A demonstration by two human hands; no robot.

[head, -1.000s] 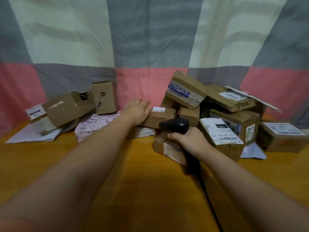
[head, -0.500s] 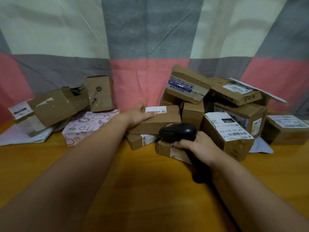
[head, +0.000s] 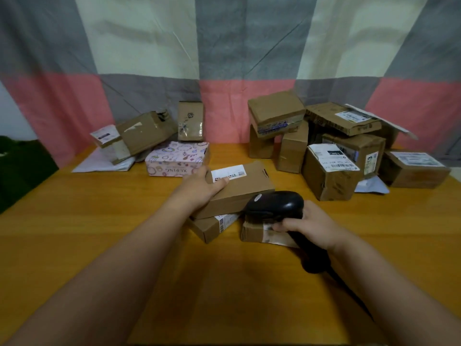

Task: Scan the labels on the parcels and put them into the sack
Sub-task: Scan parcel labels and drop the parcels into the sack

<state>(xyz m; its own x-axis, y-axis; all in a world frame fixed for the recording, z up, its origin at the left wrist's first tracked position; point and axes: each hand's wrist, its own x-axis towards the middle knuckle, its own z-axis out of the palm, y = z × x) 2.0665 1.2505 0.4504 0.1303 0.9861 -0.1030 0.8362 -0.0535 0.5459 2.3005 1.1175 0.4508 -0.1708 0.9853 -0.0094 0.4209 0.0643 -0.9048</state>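
My left hand (head: 200, 187) grips the left end of a flat brown cardboard parcel (head: 247, 189), thumb on its top beside the white label (head: 228, 174). The parcel is tilted, label up, and lies over a smaller box (head: 212, 224). My right hand (head: 311, 227) holds a black barcode scanner (head: 277, 204) by its handle. The scanner's head sits just right of the held parcel and above a low taped box (head: 262, 233). A dark green sack (head: 22, 171) shows at the left edge.
A pile of brown parcels (head: 331, 171) fills the back right of the wooden table (head: 124, 221). At the back left stand a pink patterned box (head: 178, 158), two brown boxes and a white mailer. A striped cloth hangs behind. The scanner's cable trails to the lower right.
My left hand took hold of the flat labelled parcel and pulled it out of the pile toward me. My right hand drew the scanner back and lower, close beside that parcel.
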